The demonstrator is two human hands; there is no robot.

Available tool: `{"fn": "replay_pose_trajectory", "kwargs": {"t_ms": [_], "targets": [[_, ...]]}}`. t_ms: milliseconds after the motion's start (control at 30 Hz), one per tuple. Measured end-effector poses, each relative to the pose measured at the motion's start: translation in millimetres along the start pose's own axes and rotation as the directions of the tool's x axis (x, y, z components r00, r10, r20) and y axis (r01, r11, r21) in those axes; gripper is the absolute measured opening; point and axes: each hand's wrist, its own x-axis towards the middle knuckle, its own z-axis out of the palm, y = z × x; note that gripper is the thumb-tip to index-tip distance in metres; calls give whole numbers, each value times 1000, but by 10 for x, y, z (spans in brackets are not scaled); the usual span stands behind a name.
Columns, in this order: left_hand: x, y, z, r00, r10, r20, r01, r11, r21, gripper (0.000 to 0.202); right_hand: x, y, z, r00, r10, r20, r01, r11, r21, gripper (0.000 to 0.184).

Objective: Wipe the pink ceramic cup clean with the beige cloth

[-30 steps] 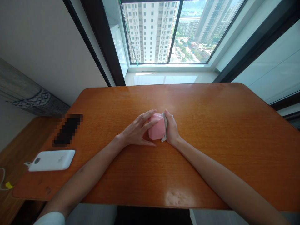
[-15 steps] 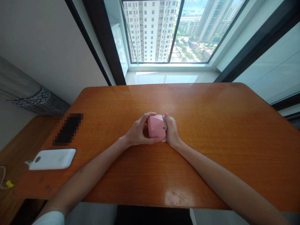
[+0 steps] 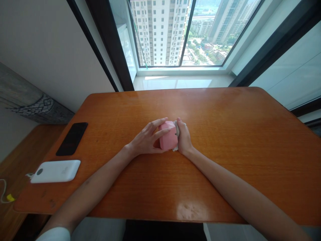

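Pink faceted object (image 3: 168, 135): mid-table, btwn both hands, w/ 8-ish flat sides. Can't tell if it opens or if anything is inside.
Long axis: runs about front to back, w/ a small tilt.
L hand (image 3: 146, 140): on the object's left side, fingers spread over it, thumb low near the front.
R hand (image 3: 184, 137): on the object's right side, pushing in through the cloth. Fingers mostly hidden.
Hands: together, clamped on the object from both sides. Neither hand is clearly nearer; both touch.
White cloth (image 3: 176, 134): bunched btwn the object and R hand, edges poking out top and bottom. Could be tissue; can't tell.
Orange wood table (image 3: 225, 134): holds it all.
Black phone (image 3: 72, 139): face down or dark, far left of the L hand.
White power bank (image 3: 55, 171): near the table's left edge, just below the phone, w/ a thin cable going off left.
Yellow tag (image 3: 10, 197): on that cable, off the table.
Tall window (image 3: 160, 33): ahead, past the table, w/ high-rise flats outside.
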Motion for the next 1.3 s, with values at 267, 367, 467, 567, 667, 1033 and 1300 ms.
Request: {"fn": "replay_pose_trajectory", "kwargs": {"t_ms": [267,367,467,567,667,1033,1300], "targets": [[43,97,-29,996,-89,-27,84,984,-157,112,-66,-65,13,994,-98,49,103,989,-104,71],[64,131,-23,982,-186,-35,166,936,-311,117,-99,-85,16,991,-101,85,113,984,-139,71],[64,154,-12,953,-302,22,286,878,-384,114,-120,-105,24,994,-57,98,73,984,-164,71],[43,138,-5,931,-357,80,360,856,-372,122,-116,-115,30,996,-39,79,50,987,-152,70],[14,82,2,942,-324,84,333,886,-323,144,-97,-105,28,997,-20,71,30,990,-136,69],[11,67,0,999,12,-31,-13,999,-32,110,-26,-48,17,999,-37,39,41,994,-101,68],[112,168,-36,971,-234,-44,206,918,-339,110,-97,-85,36,995,-77,65,87,981,-176,72]]}}
